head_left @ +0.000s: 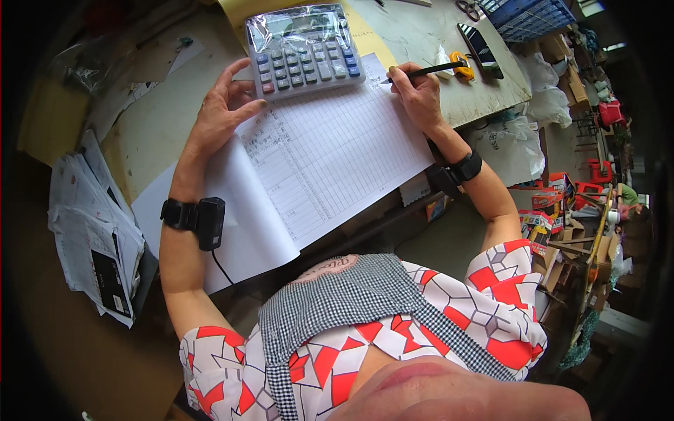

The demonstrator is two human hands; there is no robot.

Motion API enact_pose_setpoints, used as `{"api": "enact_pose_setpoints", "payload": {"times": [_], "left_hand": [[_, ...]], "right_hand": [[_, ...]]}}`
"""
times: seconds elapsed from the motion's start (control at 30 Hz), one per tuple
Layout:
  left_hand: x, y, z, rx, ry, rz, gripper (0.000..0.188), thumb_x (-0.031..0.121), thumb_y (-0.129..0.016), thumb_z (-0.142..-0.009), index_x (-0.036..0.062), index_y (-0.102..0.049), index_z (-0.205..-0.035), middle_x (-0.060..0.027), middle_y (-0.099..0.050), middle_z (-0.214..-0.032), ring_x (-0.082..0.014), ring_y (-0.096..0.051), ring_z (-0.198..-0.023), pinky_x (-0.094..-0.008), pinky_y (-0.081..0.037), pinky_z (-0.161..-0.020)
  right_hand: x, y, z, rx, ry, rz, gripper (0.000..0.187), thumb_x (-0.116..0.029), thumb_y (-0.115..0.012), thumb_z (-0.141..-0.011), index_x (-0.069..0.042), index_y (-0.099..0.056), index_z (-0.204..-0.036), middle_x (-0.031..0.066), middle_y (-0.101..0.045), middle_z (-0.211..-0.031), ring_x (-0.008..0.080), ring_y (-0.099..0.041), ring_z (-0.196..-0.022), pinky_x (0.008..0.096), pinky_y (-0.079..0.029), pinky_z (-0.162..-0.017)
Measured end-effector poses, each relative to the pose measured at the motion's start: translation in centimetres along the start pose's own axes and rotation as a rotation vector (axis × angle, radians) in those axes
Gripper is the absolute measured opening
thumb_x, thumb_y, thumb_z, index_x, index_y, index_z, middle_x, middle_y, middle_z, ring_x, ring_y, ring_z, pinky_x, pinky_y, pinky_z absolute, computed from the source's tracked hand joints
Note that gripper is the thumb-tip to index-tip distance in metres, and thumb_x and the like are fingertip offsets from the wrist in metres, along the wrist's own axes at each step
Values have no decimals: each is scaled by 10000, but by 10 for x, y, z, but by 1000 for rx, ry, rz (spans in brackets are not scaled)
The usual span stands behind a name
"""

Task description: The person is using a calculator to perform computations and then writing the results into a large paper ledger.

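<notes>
Calculator [307, 52] at twelve o'clock overlaps notebook [344, 154]; left hand [223, 112] spread beside it, right hand [419, 98] clamped on pen [439, 69] at one o'clock. Left-hand nudge could shift calculator, drag notebook, skew writing.

We recorded the scene under soft, diffuse light, brightest on the open ledger [344, 158], where ruled lines showed clearly but small writing did not resolve. We observed white glare streaks on the clear film [298, 27] over the calculator [302, 67] and gentle shading along the ledger's curled left page [246, 217]. Small bright patches [615, 47] shone at upper right; the lower left was dim. Fisheye distortion tilted the red boxes [547, 202] near the rim, and our corners darkened to black.
</notes>
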State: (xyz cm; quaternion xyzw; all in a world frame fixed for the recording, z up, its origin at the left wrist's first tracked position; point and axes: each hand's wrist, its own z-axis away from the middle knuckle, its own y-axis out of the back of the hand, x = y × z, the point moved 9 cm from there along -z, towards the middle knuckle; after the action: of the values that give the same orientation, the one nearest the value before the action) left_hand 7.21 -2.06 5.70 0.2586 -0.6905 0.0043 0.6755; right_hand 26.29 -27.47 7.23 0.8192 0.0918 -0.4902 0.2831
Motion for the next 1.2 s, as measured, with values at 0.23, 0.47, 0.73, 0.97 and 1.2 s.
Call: {"api": "enact_pose_setpoints", "payload": {"times": [0.23, 0.47, 0.73, 0.97, 1.2], "left_hand": [[3, -3, -1, 16, 16, -12, 735, 160, -740, -741, 129, -385, -1384, -112, -664, -1074, -161, -633, -935, -390, -440, -956], [-9, -6, -7, -8, 5, 25, 753, 201, -763, -716, 136, -407, -1376, -113, -671, -1076, -173, -646, -958, -468, -386, -1015], [-11, -7, -7, -41, 18, 13, 762, 179, -747, -765, 116, -343, -1408, -128, -640, -1088, -202, -603, -1013, -383, -395, -998], [-10, -8, -8, -23, 0, 32, 774, 213, -766, -714, 114, -390, -1384, -134, -662, -1087, -193, -642, -980, -462, -400, -1009], [-13, -8, -9, -22, -6, 38, 779, 225, -771, -717, 112, -387, -1385, -137, -660, -1091, -190, -639, -983, -458, -395, -1013]], "right_hand": [[-1, 6, 1, 23, 47, 19, 232, -193, -584, -888, 1, -656, -785, 36, -642, -621, 73, -593, -562, 209, -472, -538], [9, 2, -1, 34, 93, 88, 284, -232, -560, -886, 5, -670, -776, 76, -649, -595, 101, -630, -562, 241, -491, -536], [12, -2, -1, -9, 83, 105, 244, -206, -560, -924, -5, -667, -838, 31, -648, -655, 72, -612, -605, 198, -480, -550], [11, 0, -2, 16, 93, 140, 261, -221, -576, -896, 6, -664, -802, 61, -642, -606, 95, -614, -560, 229, -480, -527], [14, -1, -4, 20, 131, 112, 276, -229, -576, -881, 12, -661, -776, 71, -628, -563, 106, -608, -518, 238, -472, -505]]}}
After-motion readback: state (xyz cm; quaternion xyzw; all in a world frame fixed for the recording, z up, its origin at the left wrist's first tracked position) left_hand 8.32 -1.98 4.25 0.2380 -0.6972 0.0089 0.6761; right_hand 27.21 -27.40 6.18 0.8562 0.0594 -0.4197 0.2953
